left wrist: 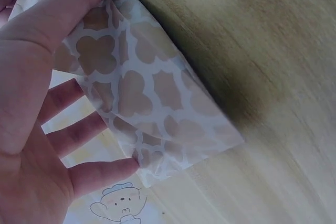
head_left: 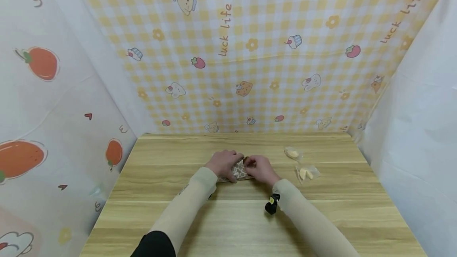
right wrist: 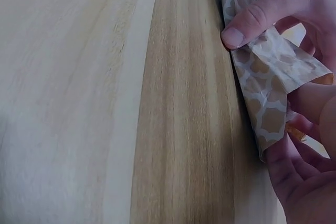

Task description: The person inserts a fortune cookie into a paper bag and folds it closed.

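A small paper bag (head_left: 240,171) with a brown and white quatrefoil pattern lies on the wooden table (head_left: 228,217), between both hands. My left hand (head_left: 224,162) holds its left side; in the left wrist view the thumb lies over the bag (left wrist: 152,98) and the fingers (left wrist: 100,174) sit under it. My right hand (head_left: 260,168) pinches the bag's right end; the right wrist view shows the thumb (right wrist: 249,22) pressing the patterned paper (right wrist: 268,93) against the fingers. What is inside the bag is hidden.
Two clear plastic packets with pale yellow pieces lie to the right of my hands, one farther back (head_left: 293,153) and one nearer (head_left: 306,173). Patterned cloth walls close in the table's back and sides. A black wrist camera (head_left: 272,204) sits on my right sleeve.
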The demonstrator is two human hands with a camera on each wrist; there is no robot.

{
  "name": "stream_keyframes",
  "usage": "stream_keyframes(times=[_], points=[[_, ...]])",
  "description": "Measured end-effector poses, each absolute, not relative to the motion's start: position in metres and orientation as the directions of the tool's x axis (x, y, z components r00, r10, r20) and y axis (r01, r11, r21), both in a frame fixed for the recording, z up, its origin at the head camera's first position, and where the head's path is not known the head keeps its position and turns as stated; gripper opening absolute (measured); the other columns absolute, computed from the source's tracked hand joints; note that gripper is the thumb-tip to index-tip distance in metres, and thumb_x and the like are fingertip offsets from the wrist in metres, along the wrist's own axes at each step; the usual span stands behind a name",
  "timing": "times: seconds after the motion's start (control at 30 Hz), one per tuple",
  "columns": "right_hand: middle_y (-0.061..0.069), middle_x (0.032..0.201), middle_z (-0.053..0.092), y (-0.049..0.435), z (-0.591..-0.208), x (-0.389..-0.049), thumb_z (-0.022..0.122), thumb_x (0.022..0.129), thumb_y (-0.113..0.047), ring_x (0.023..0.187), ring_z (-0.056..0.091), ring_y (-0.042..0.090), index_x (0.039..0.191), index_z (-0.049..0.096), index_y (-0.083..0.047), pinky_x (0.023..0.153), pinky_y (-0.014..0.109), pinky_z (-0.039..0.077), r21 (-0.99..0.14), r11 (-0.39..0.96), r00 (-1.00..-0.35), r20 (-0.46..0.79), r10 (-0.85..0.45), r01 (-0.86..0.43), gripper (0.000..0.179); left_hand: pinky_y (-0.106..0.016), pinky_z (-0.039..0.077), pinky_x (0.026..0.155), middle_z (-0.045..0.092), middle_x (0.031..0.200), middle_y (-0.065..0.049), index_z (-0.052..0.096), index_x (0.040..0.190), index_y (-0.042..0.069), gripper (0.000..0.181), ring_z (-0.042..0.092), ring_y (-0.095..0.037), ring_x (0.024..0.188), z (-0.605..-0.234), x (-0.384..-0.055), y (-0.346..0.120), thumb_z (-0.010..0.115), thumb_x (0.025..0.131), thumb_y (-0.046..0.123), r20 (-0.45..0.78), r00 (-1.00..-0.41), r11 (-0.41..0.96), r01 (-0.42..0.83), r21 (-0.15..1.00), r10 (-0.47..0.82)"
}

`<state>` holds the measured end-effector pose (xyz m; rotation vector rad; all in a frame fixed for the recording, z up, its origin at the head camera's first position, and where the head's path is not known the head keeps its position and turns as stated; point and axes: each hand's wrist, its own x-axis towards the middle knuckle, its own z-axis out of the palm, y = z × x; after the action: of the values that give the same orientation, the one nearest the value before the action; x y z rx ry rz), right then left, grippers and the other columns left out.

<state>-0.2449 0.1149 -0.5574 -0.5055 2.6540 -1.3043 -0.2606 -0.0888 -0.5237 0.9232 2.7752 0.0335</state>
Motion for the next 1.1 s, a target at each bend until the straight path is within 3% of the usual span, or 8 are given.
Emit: stream_keyframes(times=[0.4,0.7,0.97,1.1], points=[[-0.002,0.08,0.074,0.112,-0.551,-0.247,0.079,0.086,-0.004,0.075,0.065,0.009,0.086,0.077,-0.004,0.069,0.026,0.056,-0.795,0.557,-0.932,0.028,-0.36,-0.239,0.002,-0.043,0.06,0.075,0.066,0.12,0.002,0.057,0.146,0.03,0.087,0.063,-0.022,0.097,-0.517,-0.258,-0.084,0.092,0.072,0.06,-0.217,-0.782,0.799,0.601,-0.01,0.585],[0.001,0.088,0.075,0.11,-0.559,-0.247,0.079,0.087,-0.001,0.077,0.063,0.009,0.081,0.078,-0.007,0.069,0.024,0.054,-0.825,0.522,-0.931,0.014,-0.365,-0.217,0.008,-0.042,0.06,0.074,0.065,0.118,0.003,0.058,0.147,0.031,0.087,0.063,-0.021,0.093,-0.518,-0.257,-0.086,0.092,0.072,0.06,-0.203,-0.776,0.79,0.613,-0.019,0.597],[0.003,0.079,0.071,0.108,-0.565,-0.251,0.065,0.083,0.012,0.067,0.057,0.009,0.085,0.076,0.0,0.062,0.023,0.049,-0.889,0.401,-0.875,-0.001,-0.484,-0.22,0.017,-0.042,0.06,0.077,0.065,0.116,0.005,0.063,0.142,0.034,0.08,0.063,-0.019,0.095,-0.522,-0.259,-0.085,0.093,0.072,0.058,-0.201,-0.777,0.793,0.609,-0.003,0.596],[0.011,0.094,0.073,0.108,-0.561,-0.248,0.064,0.089,0.012,0.081,0.067,0.013,0.096,0.076,0.005,0.07,0.023,0.055,-0.902,0.368,-0.85,-0.001,-0.526,-0.227,0.016,-0.043,0.06,0.078,0.064,0.117,0.005,0.062,0.144,0.034,0.083,0.063,-0.019,0.096,-0.528,-0.262,-0.086,0.093,0.071,0.059,-0.209,-0.787,0.805,0.594,0.001,0.581]])
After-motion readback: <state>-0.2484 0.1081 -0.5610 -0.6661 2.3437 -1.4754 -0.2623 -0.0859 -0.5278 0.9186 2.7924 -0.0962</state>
